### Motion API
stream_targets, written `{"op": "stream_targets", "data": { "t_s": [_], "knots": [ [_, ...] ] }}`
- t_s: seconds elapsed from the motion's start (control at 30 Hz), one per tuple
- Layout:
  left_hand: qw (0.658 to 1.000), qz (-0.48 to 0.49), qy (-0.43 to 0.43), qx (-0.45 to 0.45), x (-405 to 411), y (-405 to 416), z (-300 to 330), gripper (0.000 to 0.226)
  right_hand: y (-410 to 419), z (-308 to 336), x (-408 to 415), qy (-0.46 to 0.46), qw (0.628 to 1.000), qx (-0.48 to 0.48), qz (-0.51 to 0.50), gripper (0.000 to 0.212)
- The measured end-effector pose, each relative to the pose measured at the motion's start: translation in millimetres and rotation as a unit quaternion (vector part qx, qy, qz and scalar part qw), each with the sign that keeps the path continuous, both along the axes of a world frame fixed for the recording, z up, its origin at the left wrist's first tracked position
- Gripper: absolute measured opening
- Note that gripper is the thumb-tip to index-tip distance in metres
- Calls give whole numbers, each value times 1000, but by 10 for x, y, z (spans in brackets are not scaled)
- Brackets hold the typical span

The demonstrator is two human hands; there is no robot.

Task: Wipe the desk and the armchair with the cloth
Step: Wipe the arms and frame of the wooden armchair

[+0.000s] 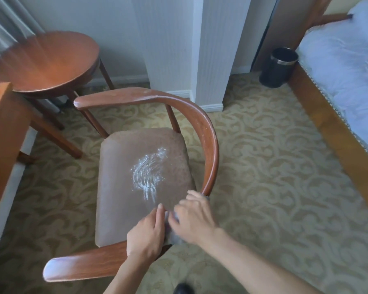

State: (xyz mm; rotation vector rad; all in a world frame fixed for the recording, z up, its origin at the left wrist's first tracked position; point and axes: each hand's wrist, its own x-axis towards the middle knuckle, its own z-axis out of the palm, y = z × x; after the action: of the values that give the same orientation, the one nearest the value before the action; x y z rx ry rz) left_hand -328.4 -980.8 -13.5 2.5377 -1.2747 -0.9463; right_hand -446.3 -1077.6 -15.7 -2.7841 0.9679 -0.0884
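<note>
A wooden armchair (208, 132) with a curved back rail stands in the middle, its brown padded seat (123, 187) smeared with a white powdery streak (148, 174). A grey cloth (172, 234) lies bunched at the seat's near right corner, mostly hidden under my hands. My left hand (146, 234) rests on the seat edge and near armrest, fingers against the cloth. My right hand (192, 217) presses down on the cloth from the right. The desk (2, 124) shows only as a wooden corner at the left edge.
A round wooden side table (49, 60) stands behind the chair at the left. A black waste bin (278, 67) sits by the wall at the back right. A bed (346, 66) with a wooden frame runs along the right. Patterned carpet covers the floor.
</note>
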Motion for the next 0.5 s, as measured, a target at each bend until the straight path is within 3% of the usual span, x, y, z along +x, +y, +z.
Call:
{"op": "stream_targets", "data": {
  "t_s": [0.1, 0.2, 0.27, 0.43, 0.5],
  "knots": [
    [997, -62, -35, 27, 11, 33, -58, 65, -465, 60, -124, -7, 999, -41, 26, 52],
    [998, -27, -25, 47, 26, 11, -86, 40, -1051, 223, -161, 35, 997, -49, 43, 58],
    [998, -13, -29, 52, -5, -9, -69, 41, -1440, 353, -180, 73, 995, -22, 58, 51],
    [994, -40, -43, 92, 19, -73, -55, 42, -2248, 489, 110, 69, 993, -12, 98, 32],
    [993, -6, -2, 114, 49, -130, -94, 43, -2386, 417, 201, 103, 984, -23, 140, 32]
  ]
}}
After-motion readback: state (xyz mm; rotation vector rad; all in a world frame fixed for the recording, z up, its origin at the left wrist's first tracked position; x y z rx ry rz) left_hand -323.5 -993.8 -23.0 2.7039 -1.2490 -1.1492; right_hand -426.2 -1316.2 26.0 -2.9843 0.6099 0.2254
